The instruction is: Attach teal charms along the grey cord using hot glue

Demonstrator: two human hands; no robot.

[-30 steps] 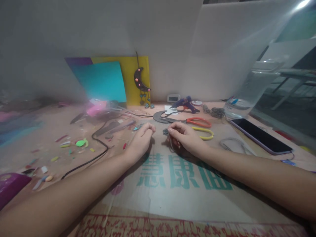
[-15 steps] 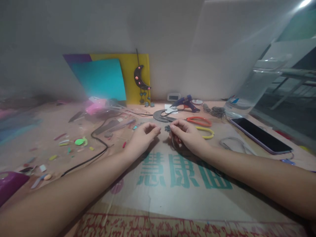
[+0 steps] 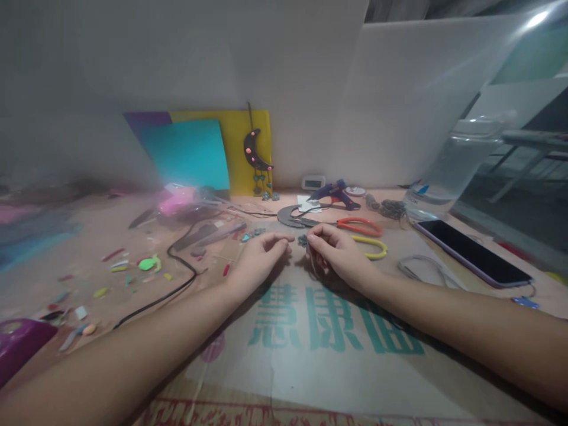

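Observation:
My right hand is closed in a pinch on a thin grey cord, which hangs below the fingertips. A small grey-blue bumpy piece shows right at those fingertips; whether it is attached to the cord I cannot tell. Across a small gap, my left hand has its thumb and index finger close together, and anything between them is too small to make out. More small grey-blue pieces lie just beyond the left hand. A grey crescent lies flat behind both hands, near pliers with orange and yellow handles.
A decorated dark moon hangs before a yellow sheet. A glue gun, a grey yarn bundle, a clear bottle and a phone stand or lie right. Colourful scraps and a black cable are left.
The view has tilted up slightly, so everything sits a little lower. The left index finger has straightened and come closer to the thumb. The right hand keeps its pinch on the cord.

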